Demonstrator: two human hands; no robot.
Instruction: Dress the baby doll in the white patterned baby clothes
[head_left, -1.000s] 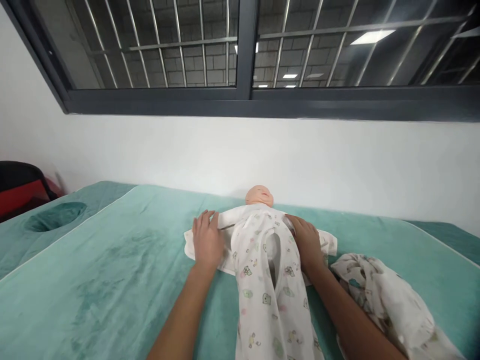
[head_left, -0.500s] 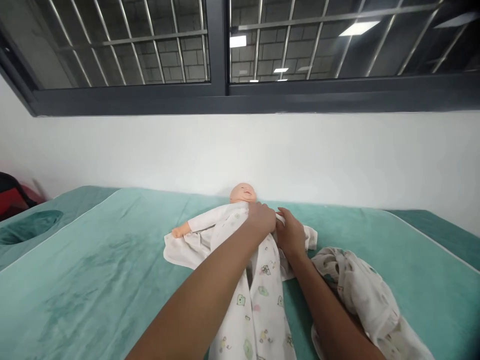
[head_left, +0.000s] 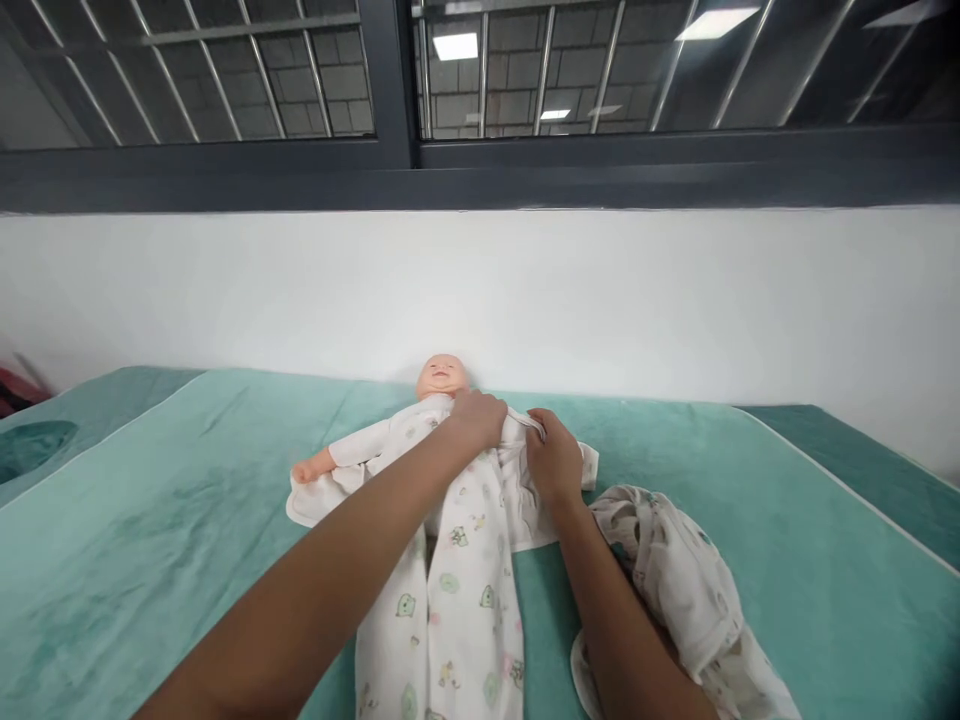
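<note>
A baby doll (head_left: 442,376) lies on its back on a teal towel (head_left: 187,500), head toward the wall, dressed in a white printed romper (head_left: 457,560). Its one bare hand (head_left: 304,470) sticks out to the left. My left hand (head_left: 478,418) is closed on the romper fabric at the doll's chest, just below the neck. My right hand (head_left: 553,462) is closed on the same fabric edge beside it, at the doll's shoulder. A strip of white cloth stretches between the two hands.
A second crumpled printed garment (head_left: 682,580) lies on the towel to the right, under my right forearm. The white wall and a barred window run along the far side. A darker teal cover with a round hole (head_left: 30,450) is at far left.
My left hand lifted off the doll's left sleeve and crossed to its chest beside my right hand. Both hands went from lying flat to gripping the fabric. The view shifted right.
</note>
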